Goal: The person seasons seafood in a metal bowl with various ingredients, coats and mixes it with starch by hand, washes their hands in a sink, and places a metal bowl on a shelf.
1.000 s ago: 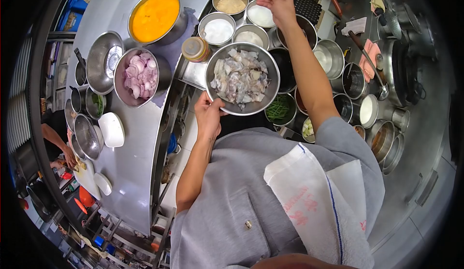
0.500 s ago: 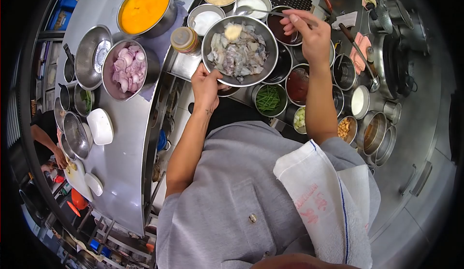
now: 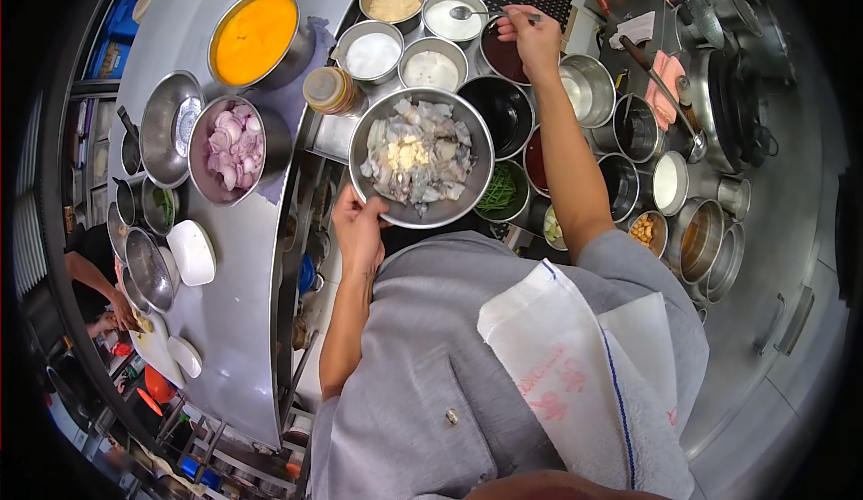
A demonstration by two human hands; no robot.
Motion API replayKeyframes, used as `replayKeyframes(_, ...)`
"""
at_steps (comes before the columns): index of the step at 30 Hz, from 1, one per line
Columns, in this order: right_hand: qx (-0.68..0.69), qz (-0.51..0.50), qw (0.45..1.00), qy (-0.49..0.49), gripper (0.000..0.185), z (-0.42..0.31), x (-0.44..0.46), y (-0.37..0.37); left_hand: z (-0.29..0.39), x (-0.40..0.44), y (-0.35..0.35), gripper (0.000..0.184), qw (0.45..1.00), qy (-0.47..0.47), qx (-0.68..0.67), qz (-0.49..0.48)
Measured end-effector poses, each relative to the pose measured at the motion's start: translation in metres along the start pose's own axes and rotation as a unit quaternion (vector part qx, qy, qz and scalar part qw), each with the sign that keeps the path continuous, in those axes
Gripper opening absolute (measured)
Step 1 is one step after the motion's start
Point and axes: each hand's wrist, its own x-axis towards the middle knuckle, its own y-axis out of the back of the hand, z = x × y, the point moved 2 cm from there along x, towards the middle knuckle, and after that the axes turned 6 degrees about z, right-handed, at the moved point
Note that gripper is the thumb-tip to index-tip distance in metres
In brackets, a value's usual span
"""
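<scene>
My left hand (image 3: 359, 230) grips the near left rim of a steel mixing bowl (image 3: 360, 165). Pale, greyish raw seafood pieces (image 3: 440, 136), perhaps shrimp or squid, fill the bowl, with a heap of cream-coloured powder (image 3: 408, 153) on top. Beyond the bowl, my right hand (image 3: 532, 37) is closed around the handle of a metal spoon (image 3: 462, 13). The spoon's tip is over a container of white granules (image 3: 449, 23); whether it touches them I cannot tell. Close by are more containers of white powder (image 3: 371, 55) and tan powder (image 3: 392, 5).
Sliced shallots (image 3: 237, 147) and orange liquid (image 3: 255, 40) stand in pots on the left steel counter (image 3: 235, 320). A lidded jar (image 3: 331, 92) is beside the bowl. Containers of dark liquid (image 3: 496, 116) and chopped greens (image 3: 500, 189) crowd the right. Another person's hand (image 3: 124, 311) works far left.
The bowl has come nearer to my body and slightly left. My right hand has moved the spoon away from above the bowl to the white granules. The powder now lies in a looser heap.
</scene>
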Motion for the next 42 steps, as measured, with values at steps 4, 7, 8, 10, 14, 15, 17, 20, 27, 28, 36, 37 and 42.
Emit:
replayKeyframes(4,-0.096,-0.016,0.994,0.047,0.017,0.025,0.006,-0.018,0.007,-0.015,0.004,0.016,1.000,0.008,-0.020,0.009)
replayKeyframes(7,-0.031,-0.028,0.999,-0.031,0.018,0.043,0.003,-0.028,0.005,-0.014,0.004,0.015,0.999,0.008,-0.026,0.020)
replayKeyframes(8,-0.007,-0.024,0.998,-0.054,0.017,0.046,0.001,-0.028,0.004,-0.013,0.003,0.015,0.999,0.007,-0.026,0.020)
replayKeyframes(10,0.044,-0.010,0.995,-0.085,0.017,0.050,-0.001,-0.025,0.001,-0.011,0.004,0.014,0.999,0.002,-0.020,0.033)
replayKeyframes(14,0.162,0.031,0.975,-0.147,0.015,0.050,0.000,-0.011,0.001,-0.003,0.000,0.017,1.000,-0.004,-0.015,0.014)
replayKeyframes(15,0.162,0.033,0.976,-0.145,0.015,0.047,0.001,-0.008,0.005,-0.002,-0.004,0.016,1.000,-0.002,-0.016,0.011)
replayKeyframes(17,0.188,0.042,0.970,-0.146,0.015,0.042,0.002,-0.001,0.009,0.002,-0.012,0.016,1.000,-0.001,-0.017,0.005)
replayKeyframes(20,0.191,0.036,0.972,-0.130,0.016,0.023,0.006,0.010,0.012,0.014,-0.026,0.014,0.999,0.005,-0.037,-0.020)
replayKeyframes(27,0.209,0.006,0.974,-0.085,0.017,-0.032,0.002,0.025,0.019,0.055,-0.075,0.012,0.996,0.009,-0.069,-0.049)
replayKeyframes(28,0.214,-0.004,0.974,-0.080,0.018,-0.040,-0.001,0.026,0.024,0.056,-0.083,0.011,0.996,0.010,-0.073,-0.046)
replayKeyframes(36,0.109,-0.038,0.993,0.025,0.018,-0.080,-0.029,0.027,0.035,0.085,-0.109,0.010,0.996,-0.007,-0.049,-0.072)
replayKeyframes(37,0.040,0.002,0.994,0.101,0.019,-0.075,-0.026,0.025,0.035,0.086,-0.108,0.010,0.996,-0.005,-0.046,-0.071)
replayKeyframes(42,0.002,-0.041,0.998,-0.043,0.020,-0.006,0.021,0.009,0.037,0.082,-0.099,0.012,0.997,-0.016,-0.022,-0.073)
